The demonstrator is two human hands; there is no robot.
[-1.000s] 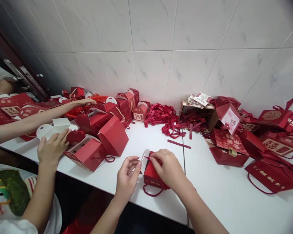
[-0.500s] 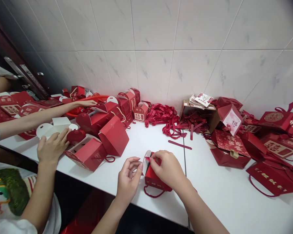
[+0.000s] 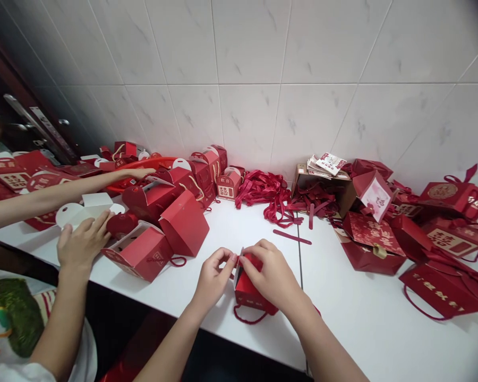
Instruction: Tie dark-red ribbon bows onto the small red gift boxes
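A small red gift box (image 3: 249,293) with a red cord loop stands on the white table (image 3: 239,228) near its front edge. My left hand (image 3: 212,278) pinches the flap at the box's top left with thumb and fingertips. My right hand (image 3: 271,276) lies over the top of the box, fingers curled on the same flap, and hides most of the lid.
A co-worker's hand (image 3: 82,244) rests on a white cut-out by red boxes (image 3: 159,233) at left; that person's other arm (image 3: 63,191) reaches toward the wall. Red ribbons (image 3: 269,193), a cardboard box (image 3: 322,183) and red bags (image 3: 442,276) lie at the back and right.
My left hand has closed in onto the box flap, and the white inner flap that stood up is now folded down out of sight. The co-worker's hands barely moved.
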